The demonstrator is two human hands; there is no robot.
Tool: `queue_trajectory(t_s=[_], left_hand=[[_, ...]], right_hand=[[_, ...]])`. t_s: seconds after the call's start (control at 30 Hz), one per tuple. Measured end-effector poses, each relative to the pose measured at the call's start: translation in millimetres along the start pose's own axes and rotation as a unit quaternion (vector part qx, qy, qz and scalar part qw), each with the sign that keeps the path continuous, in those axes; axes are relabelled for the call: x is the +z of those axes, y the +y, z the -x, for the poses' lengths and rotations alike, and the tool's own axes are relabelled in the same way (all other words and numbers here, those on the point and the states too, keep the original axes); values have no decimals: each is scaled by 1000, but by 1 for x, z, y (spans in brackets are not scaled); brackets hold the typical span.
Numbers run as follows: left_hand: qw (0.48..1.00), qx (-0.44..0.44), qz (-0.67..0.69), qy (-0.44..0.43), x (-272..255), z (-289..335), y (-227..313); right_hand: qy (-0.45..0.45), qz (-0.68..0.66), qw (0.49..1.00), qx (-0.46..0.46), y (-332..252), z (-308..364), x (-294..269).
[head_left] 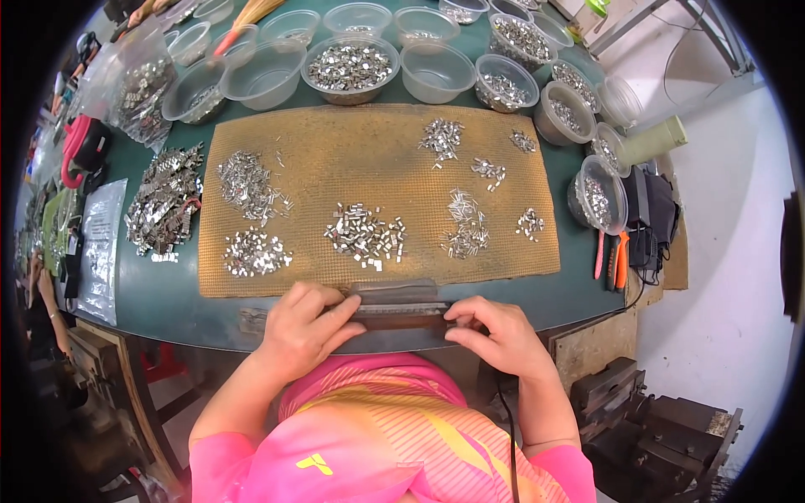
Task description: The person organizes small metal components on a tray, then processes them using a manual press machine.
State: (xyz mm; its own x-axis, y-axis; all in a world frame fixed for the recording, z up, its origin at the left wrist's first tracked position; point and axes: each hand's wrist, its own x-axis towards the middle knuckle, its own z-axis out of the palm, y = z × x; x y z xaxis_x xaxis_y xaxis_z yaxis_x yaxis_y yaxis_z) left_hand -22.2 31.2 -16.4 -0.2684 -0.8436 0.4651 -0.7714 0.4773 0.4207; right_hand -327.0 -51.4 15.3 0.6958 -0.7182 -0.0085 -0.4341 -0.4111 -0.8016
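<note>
Dark bar (pixel 401 321) at near edge of surface (pixel 159 293). Left grip (pixel 303 322) at left end, right grip (pixel 500 332) at right; whether either clamps, I cannot tell. Step, I judge: steadying bar. Next calls for level, two-ended handling.

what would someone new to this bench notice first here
Probably the tan textured mat in the middle of the green table, dotted with small piles of shiny metal pieces. Beyond it, clear plastic tubs crowd the far side and curve round to the right. At the near edge, the left hand and right hand are at either end of a dark bar-like fixture.
</note>
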Motion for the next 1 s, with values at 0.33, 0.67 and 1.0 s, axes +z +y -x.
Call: queue_trajectory(t_s=[0.33, 0.67, 1.0], left_hand=[[997, 33, 66, -24, 1, 9, 1], [992, -24, 121, -38, 1, 5, -2], [987, -72, 142, -2, 3, 9, -6]], right_hand=[[-138, -46, 983, 108, 2, 10, 0], [63, 90, 994, -7, 21, -58, -37], [171, 352, 920, -20, 47, -163, -15]])
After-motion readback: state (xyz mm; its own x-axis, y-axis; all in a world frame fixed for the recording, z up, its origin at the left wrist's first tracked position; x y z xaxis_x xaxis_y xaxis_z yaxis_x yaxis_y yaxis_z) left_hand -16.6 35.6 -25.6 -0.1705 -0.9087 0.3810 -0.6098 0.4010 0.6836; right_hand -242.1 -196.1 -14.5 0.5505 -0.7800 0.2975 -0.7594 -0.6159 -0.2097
